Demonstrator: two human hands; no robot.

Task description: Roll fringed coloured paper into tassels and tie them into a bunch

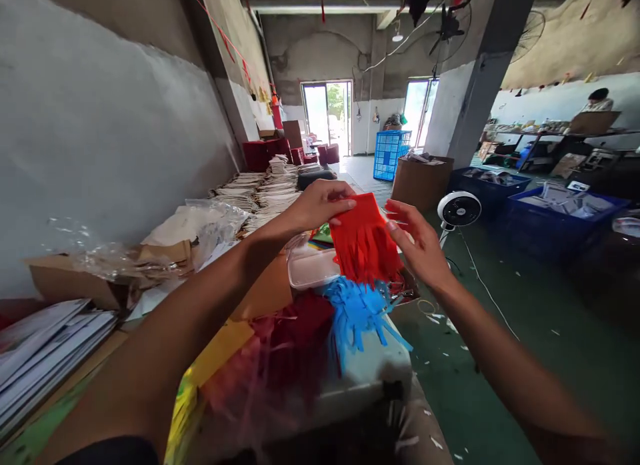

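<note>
Holding a red fringe [364, 238] up, just above the far side of the blue fringe [360, 311], with the solid band uppermost and the strips hanging toward the blue. Gripping it near the upper left corner with the left hand [323, 201], thumb and fingers clamped on the band, with knuckles up and fingertips pointing right. Reaching there with the left arm [220, 275] nearly straight, slanting up from the near left of the blue fringe. Holding the right hand [419, 248] beyond the blue fringe and to its right, fingers lightly curved and pointing left, thumb well apart from them, palm turned toward the red. Cannot tell whether touching the red edge with that thumb. Slanting in with the right forearm [485, 331] from the near right of the blue fringe. Working over a white surface [393, 368] under the blue fringe, with blurred dark red strips [307, 321] just left of it, a yellow sheet [220, 348] farther left, and a clear tray [307, 271] beyond on the left. Facing paper stacks [283, 188] farther beyond the blue fringe, and a white fan [461, 209] beyond to its right.
</note>
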